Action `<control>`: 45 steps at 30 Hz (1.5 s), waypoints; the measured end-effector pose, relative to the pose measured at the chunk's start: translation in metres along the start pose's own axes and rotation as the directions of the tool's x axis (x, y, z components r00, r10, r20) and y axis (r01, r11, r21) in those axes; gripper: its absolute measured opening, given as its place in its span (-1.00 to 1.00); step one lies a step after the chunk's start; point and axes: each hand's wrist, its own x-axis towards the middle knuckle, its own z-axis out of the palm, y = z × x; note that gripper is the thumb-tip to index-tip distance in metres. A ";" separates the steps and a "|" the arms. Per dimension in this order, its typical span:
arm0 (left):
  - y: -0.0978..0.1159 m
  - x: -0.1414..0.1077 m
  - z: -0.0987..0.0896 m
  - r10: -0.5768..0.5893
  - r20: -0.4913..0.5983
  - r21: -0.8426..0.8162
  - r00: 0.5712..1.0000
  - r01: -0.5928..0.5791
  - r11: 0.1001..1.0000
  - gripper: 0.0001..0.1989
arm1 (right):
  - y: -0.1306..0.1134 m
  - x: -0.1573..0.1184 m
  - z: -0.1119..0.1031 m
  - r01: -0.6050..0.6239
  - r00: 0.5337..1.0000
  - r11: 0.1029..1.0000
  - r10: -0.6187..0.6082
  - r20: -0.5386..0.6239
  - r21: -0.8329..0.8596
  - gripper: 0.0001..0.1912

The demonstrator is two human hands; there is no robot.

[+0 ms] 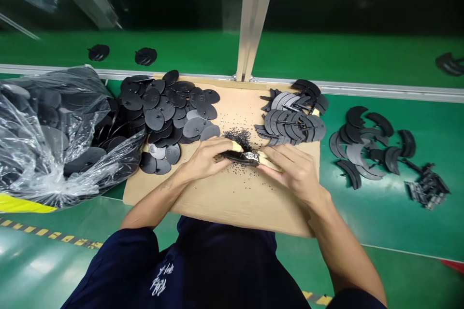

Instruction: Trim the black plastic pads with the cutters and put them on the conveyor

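Over the cardboard sheet (pixel 224 203), my left hand (pixel 206 158) is closed on a dark black plastic piece (pixel 237 157), which is tilted so its full shape is hidden. Opposite it, my right hand (pixel 297 171) is closed around a small item with a white, lettered end (pixel 251 156), its tip against the black piece. Its kind cannot be made out. Yellow coverings show on fingers of both hands. A heap of tiny black bits (pixel 237 135) lies just beyond my fingers, with more scattered under them.
Flat black oval discs (pixel 165 111) are piled on the left, beside a clear plastic bag (pixel 54 154) full of similar discs. Curved black pieces (pixel 290 123) overlap at the right, others (pixel 357 145) lie farther out. Narrow black parts (pixel 429 186) sit far right. A metal post (pixel 250 34) stands behind.
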 end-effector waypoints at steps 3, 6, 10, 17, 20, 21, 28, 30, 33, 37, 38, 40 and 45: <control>0.001 0.001 -0.005 0.012 0.047 0.058 0.999 -0.015 0.998 -0.81 | 0.000 0.001 0.000 0.028 0.999 1.000 -0.028 -0.026 -0.014 -0.73; 0.000 0.002 -0.007 0.047 0.077 0.061 0.996 -0.052 0.997 -0.77 | -0.001 0.000 0.000 0.021 1.000 1.000 -0.021 -0.015 -0.007 -0.74; 0.002 0.003 -0.005 0.100 0.094 0.061 0.991 -0.106 0.993 -0.72 | -0.002 -0.002 -0.001 0.002 1.000 1.000 -0.003 0.004 0.019 -0.72; 0.011 0.010 -0.024 -0.043 0.190 0.299 0.981 -0.016 0.954 -0.83 | 0.003 -0.002 -0.006 -0.031 0.999 0.999 0.031 -0.033 -0.026 -0.62; 0.007 0.028 -0.050 -0.136 0.141 0.426 0.981 0.064 0.902 -0.76 | 0.006 -0.002 -0.005 -0.050 0.999 0.990 0.049 -0.014 -0.132 -0.62; 0.002 0.038 -0.061 -0.156 0.107 0.467 0.982 0.089 0.880 -0.72 | 0.007 -0.002 -0.004 -0.042 0.999 0.987 0.042 -0.004 -0.154 -0.66; -0.082 0.135 -0.116 -0.423 -0.093 0.783 0.901 0.329 0.528 -0.64 | 0.006 -0.008 0.011 -0.030 0.999 0.980 0.036 0.024 -0.198 -0.71; -0.103 0.156 -0.116 -0.485 -0.087 0.807 0.870 0.347 0.477 -0.65 | 0.006 -0.010 0.012 -0.053 0.998 0.977 0.060 0.025 -0.205 -0.73; -0.121 0.171 -0.113 -0.533 -0.061 0.816 0.844 0.349 0.460 -0.69 | 0.006 -0.013 0.012 -0.095 0.994 0.971 0.102 0.024 -0.219 -0.74; -0.115 0.170 -0.115 -0.552 -0.099 0.823 0.828 0.380 0.422 -0.73 | 0.004 -0.015 0.011 -0.134 0.990 0.962 0.143 0.021 -0.237 -0.72; -0.108 0.166 -0.113 -0.541 -0.112 0.821 0.833 0.384 0.422 -0.75 | 0.003 -0.016 0.011 -0.145 0.988 0.961 0.155 0.022 -0.236 -0.71; -0.086 0.152 -0.100 -0.490 -0.088 0.782 0.867 0.365 0.506 -0.77 | 0.002 -0.017 0.012 -0.169 0.984 0.958 0.179 0.023 -0.233 -0.69; -0.019 0.092 -0.023 -0.225 0.302 0.227 0.926 0.160 0.961 -0.71 | -0.002 -0.016 0.014 -0.202 0.977 0.955 0.211 0.019 -0.216 -0.67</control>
